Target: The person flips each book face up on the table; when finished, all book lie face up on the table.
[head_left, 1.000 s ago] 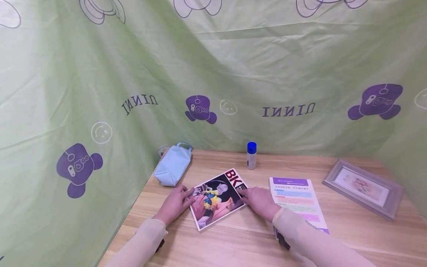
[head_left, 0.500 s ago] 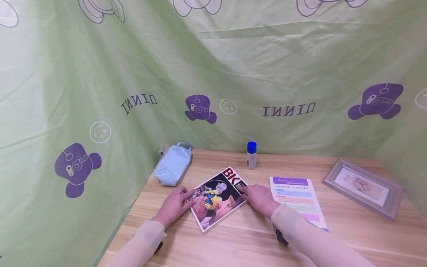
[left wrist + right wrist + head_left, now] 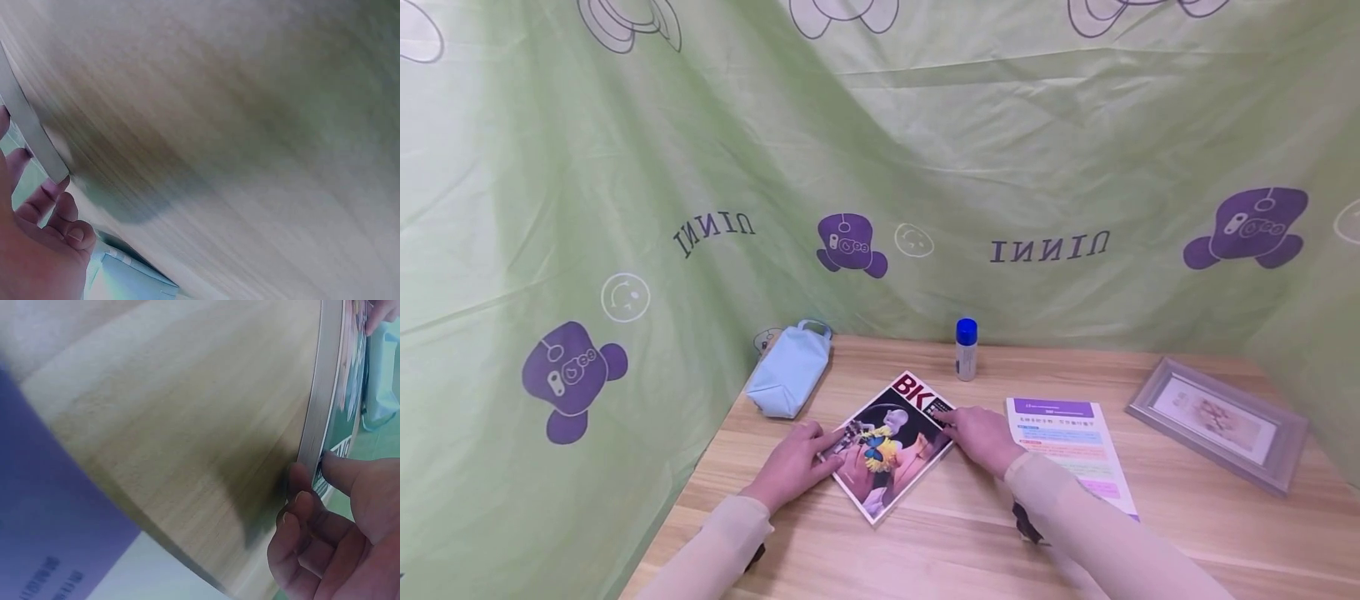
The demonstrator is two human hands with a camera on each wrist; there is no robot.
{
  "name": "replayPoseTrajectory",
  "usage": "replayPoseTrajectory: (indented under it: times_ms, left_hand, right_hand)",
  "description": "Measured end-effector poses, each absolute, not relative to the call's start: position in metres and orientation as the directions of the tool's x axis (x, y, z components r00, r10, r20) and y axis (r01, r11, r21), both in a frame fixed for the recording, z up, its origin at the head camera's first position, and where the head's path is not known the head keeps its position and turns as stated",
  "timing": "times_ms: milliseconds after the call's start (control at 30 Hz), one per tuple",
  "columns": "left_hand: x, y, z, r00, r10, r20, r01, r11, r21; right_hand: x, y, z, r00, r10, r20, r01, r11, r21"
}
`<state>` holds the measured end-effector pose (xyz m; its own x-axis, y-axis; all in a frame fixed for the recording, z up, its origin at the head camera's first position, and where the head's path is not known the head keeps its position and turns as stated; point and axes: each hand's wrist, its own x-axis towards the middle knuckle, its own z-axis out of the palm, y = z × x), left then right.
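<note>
A book (image 3: 887, 450) with a dark pictorial cover and red "BK" letters lies at a slant near the middle of the wooden table. At its left corner my left hand (image 3: 793, 462) holds on, thumb and forefinger over the cover. The left wrist view shows the book's pale edge (image 3: 37, 134) against these fingers, the others loosely bent. My right hand (image 3: 985, 437) pinches the opposite edge by the lettering. In the right wrist view its thumb (image 3: 340, 472) is on the cover and the forefinger lies along the page edge (image 3: 317, 406).
A light blue pouch (image 3: 792, 372) lies at the back left. Behind the book stands a blue-capped bottle (image 3: 966, 354). A purple-and-white booklet (image 3: 1067, 446) is partly under my right forearm. Farther right lies a grey picture frame (image 3: 1217, 421). A green curtain (image 3: 925, 150) hangs behind.
The book has turned counterclockwise, its lettered end swinging left and its near corner right. My right hand has shifted slightly up and left, while the left hand moved a little with the book.
</note>
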<state>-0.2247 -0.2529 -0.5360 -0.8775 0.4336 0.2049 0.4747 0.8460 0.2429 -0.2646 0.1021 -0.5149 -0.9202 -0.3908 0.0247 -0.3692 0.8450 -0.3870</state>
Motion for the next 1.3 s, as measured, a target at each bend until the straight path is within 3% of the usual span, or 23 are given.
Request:
replayPoseTrajectory:
  times_ms: [500,1033,1300]
  left_hand:
    - [-0.216,-0.246,-0.529,-0.899,0.426,0.102,0.437,0.853,0.285]
    - [-0.203,-0.236,-0.533,-0.910,0.398,0.115,0.414,0.868,0.275]
    - [-0.198,-0.226,-0.532,-0.909,0.397,0.127,0.417,0.877,0.240]
  right_hand:
    - [-0.275,0.097,-0.507,-0.925,-0.379,-0.008,-0.345,0.852,-0.394]
    - [-0.289,0.092,-0.516,-0.938,-0.346,0.018,-0.313,0.825,-0.470]
    - [-0.295,0.089,-0.520,-0.941,-0.335,0.038,-0.316,0.835,-0.451]
